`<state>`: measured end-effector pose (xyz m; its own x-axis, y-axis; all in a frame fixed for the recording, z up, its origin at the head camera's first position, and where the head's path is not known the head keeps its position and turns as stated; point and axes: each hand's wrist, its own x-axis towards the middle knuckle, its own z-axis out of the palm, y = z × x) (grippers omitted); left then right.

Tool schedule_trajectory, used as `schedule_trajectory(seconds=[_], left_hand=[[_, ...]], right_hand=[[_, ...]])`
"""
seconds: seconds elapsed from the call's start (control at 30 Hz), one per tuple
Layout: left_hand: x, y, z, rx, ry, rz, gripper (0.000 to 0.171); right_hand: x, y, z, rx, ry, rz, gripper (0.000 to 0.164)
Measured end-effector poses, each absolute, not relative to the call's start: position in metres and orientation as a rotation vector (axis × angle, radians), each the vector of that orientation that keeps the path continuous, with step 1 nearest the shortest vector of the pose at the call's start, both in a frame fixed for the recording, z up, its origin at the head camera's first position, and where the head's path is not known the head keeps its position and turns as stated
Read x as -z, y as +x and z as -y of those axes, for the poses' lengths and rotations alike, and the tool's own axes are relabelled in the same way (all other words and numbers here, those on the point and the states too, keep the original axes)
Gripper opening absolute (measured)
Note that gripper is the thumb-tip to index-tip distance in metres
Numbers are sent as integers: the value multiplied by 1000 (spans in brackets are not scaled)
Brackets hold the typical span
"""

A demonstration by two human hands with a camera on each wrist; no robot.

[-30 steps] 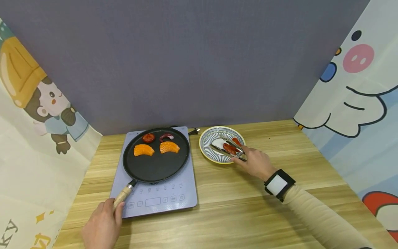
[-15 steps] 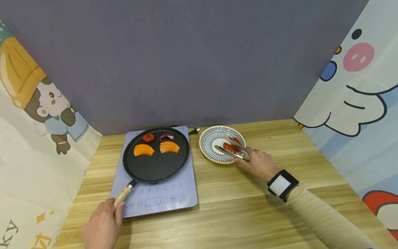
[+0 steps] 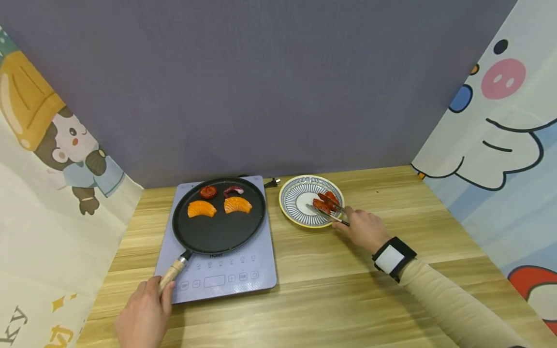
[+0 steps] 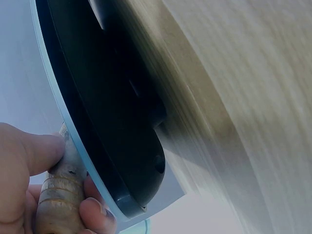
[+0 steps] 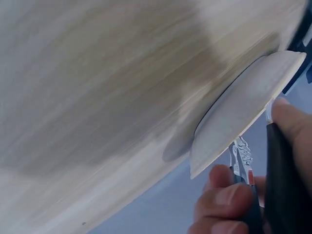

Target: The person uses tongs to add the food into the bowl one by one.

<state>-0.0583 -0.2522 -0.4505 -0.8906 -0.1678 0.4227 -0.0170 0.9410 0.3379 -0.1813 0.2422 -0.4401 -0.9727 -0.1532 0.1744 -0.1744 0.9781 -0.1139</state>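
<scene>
My left hand [image 3: 143, 314] grips the wooden handle [image 3: 172, 272] of a flat black frying pan [image 3: 217, 234]. In the pan lie two orange salmon slices [image 3: 237, 205], a red tomato half [image 3: 208, 192] and a purple-red octopus tentacle [image 3: 234, 190]. My right hand [image 3: 364, 230] holds metal tongs [image 3: 328, 215] over the right side of a patterned plate [image 3: 292, 195]. Their two arms are spread around the glossy red food pieces [image 3: 322, 206] on the plate. In the right wrist view, the plate's raised rim hides the food; fingers [image 5: 226, 195] curl around the tongs' dark handles.
Under the pan sits a pale lilac induction cooktop [image 3: 261, 251], its plug [image 3: 272, 182] lying between it and the plate. A grey panel [image 3: 278, 96] stands behind the wooden table [image 3: 313, 299], with printed cloths on both sides.
The tongs have drawn back to the right over the plate, and their tips have come a little closer together about the red pieces. My left hand and the pan stay put.
</scene>
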Motion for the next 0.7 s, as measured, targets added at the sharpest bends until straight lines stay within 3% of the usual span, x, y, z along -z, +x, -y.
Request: schedule_trajectory(seconds=[0.7], left_hand=[[448,-58,250,466,122,2644,30]], right_hand=[[445,-184,-241,-88,305,2846,47]])
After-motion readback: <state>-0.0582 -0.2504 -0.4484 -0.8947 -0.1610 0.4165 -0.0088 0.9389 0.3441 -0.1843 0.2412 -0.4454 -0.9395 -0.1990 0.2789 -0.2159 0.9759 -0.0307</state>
